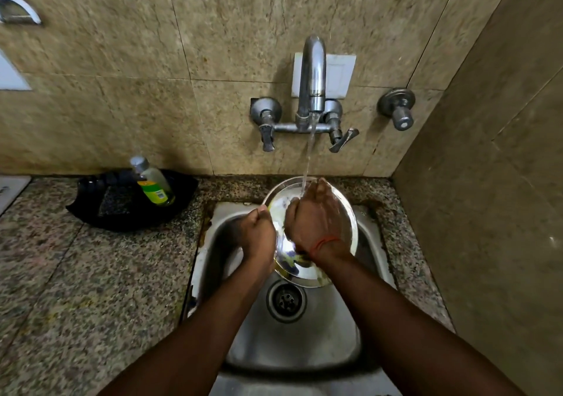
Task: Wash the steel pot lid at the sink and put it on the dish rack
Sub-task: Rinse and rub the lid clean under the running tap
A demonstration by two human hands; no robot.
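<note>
The round steel pot lid (pixel 347 212) is held tilted over the steel sink (pixel 292 344), under the running stream from the tap (pixel 312 72). My left hand (pixel 259 234) grips the lid's left rim with closed fingers. My right hand (pixel 313 215) lies flat on the lid's inner face, fingers under the water; a red thread circles its wrist. Yellowish residue shows on the lid near both hands. My right hand and wrist hide much of the lid's centre.
A black tray (pixel 91 209) on the granite counter to the left holds a green-labelled liquid bottle (pixel 152 182) and a dark scrubber. Two tap handles (pixel 268 136) flank the spout. A tiled wall closes the right side. The drain (pixel 286 301) lies below the lid.
</note>
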